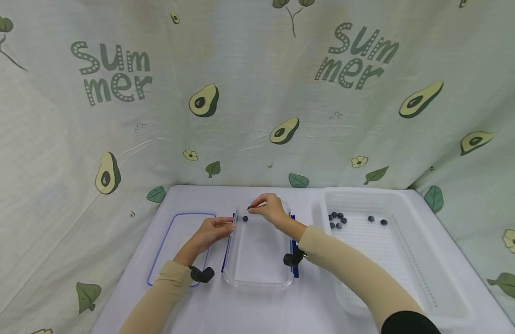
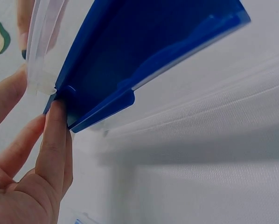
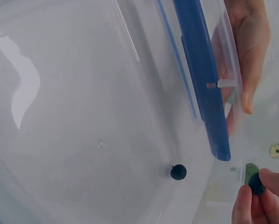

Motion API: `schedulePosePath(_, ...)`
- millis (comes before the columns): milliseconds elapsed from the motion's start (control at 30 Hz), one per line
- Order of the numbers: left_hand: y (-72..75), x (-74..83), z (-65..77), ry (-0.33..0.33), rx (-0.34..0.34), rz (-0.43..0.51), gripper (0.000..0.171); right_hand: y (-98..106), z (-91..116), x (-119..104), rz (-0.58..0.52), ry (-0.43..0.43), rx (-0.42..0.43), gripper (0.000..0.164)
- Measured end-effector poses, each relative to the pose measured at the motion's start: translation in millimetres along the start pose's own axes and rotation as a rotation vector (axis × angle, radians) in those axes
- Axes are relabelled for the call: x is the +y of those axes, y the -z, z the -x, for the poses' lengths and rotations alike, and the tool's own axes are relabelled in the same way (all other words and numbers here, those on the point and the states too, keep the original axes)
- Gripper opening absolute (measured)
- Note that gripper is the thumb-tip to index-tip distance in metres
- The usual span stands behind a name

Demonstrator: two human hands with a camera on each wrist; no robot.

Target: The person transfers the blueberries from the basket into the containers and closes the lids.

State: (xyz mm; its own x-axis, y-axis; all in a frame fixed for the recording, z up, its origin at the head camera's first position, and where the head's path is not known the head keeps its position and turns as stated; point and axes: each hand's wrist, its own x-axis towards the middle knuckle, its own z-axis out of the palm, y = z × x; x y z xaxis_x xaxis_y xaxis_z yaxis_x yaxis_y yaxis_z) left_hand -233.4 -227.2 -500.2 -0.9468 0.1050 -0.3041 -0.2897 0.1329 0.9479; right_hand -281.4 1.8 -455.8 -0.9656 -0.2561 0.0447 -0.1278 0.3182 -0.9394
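Note:
A clear plastic box with blue side clips stands in the middle of the table. My left hand holds its left wall, thumb at the rim and fingers against the blue clip. Over the far end of the box, my right hand pinches a small dark round ball between thumb and fingertips. Another small dark ball lies inside the box near its far left corner.
A white perforated tray on the right holds several more dark balls, mostly at its far left. To the left lies a clear lid with a blue rim, partly behind my left arm. A printed curtain hangs behind the table.

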Motion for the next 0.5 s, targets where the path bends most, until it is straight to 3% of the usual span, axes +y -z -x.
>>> schedulePosePath(500, 0.0, -0.8, 1.7, -0.035, -0.022, 0.011, 0.050, -22, -2, 5, 0.050, -0.012, -0.015, 0.012)
